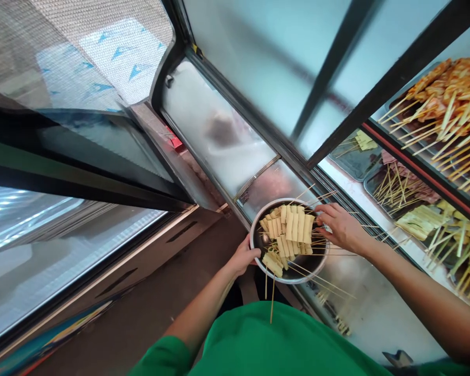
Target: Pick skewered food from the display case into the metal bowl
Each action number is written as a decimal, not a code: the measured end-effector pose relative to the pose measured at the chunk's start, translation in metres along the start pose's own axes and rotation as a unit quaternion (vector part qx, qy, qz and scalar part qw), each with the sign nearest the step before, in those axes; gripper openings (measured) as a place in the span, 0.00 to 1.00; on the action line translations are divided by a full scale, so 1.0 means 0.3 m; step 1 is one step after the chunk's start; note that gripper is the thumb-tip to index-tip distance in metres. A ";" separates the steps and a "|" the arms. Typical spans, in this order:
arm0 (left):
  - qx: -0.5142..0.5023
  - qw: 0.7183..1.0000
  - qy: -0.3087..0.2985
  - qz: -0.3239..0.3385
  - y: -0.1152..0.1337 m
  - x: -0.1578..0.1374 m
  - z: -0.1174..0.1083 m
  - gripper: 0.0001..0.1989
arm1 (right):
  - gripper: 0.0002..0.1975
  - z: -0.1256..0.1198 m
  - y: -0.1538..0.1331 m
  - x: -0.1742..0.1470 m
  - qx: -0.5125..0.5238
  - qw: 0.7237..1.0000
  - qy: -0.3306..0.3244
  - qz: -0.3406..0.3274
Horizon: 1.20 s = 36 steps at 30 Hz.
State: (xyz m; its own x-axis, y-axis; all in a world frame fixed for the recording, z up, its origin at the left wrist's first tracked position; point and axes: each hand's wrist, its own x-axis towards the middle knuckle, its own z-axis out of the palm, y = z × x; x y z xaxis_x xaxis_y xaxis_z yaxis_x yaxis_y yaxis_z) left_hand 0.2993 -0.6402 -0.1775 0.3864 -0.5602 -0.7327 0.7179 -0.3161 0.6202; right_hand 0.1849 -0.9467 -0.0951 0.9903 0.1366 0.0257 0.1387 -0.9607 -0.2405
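A round metal bowl (255, 245) is in front of my body, full of skewers of pale yellow rolled food (295, 227) on thin wooden sticks. Its left rim is gripped by my left hand (244, 256), thumb on top and fingers below the edge. At the bowl's right side, my right hand (337, 224) has its fingers closed around some of the skewer sticks. Several sticks poke out past the rim to the right and toward my green shirt.
To the right, a glass-fronted case holds a tray of orange meat skewers (450, 99) and lower trays with pink skewers (407, 177) and yellow skewers (423, 222). A fogged glass lid (219, 120) lies ahead. Another glass-topped case (62, 250) stands on the left.
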 end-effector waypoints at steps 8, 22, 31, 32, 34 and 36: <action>0.001 1.000 -0.002 -0.002 0.023 0.009 0.010 0.46 | 0.02 0.051 -0.001 0.012 -0.082 0.996 -0.005 0.038; 0.026 1.000 -0.006 -0.009 0.016 0.011 0.017 0.46 | 0.11 0.012 -0.020 0.025 -0.122 0.986 -0.075 0.088; 0.007 1.000 -0.010 -0.009 -0.003 0.038 -0.007 0.47 | 0.23 -0.076 -0.005 -0.018 -0.118 0.975 -0.102 0.156; 0.008 1.000 -0.009 -0.010 -0.005 0.040 -0.009 0.46 | 0.25 -0.090 -0.002 -0.023 -0.129 0.970 -0.118 0.169; 0.012 1.000 -0.005 -0.011 -0.010 0.042 -0.014 0.45 | 0.27 -0.116 0.006 -0.035 -0.154 0.953 -0.161 0.204; 0.015 1.000 -0.003 -0.010 -0.012 0.043 -0.018 0.45 | 0.25 -0.139 0.012 -0.047 -0.174 0.933 -0.204 0.240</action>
State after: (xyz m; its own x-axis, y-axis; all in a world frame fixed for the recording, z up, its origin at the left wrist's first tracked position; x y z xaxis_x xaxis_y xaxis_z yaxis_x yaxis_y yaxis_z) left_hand 0.3048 -0.6421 -0.1908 0.3686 -0.5573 -0.7440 0.7078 -0.3507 0.6133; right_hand 0.1717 -0.9621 -0.0559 0.8632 -0.3165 -0.3933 -0.2550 -0.9457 0.2013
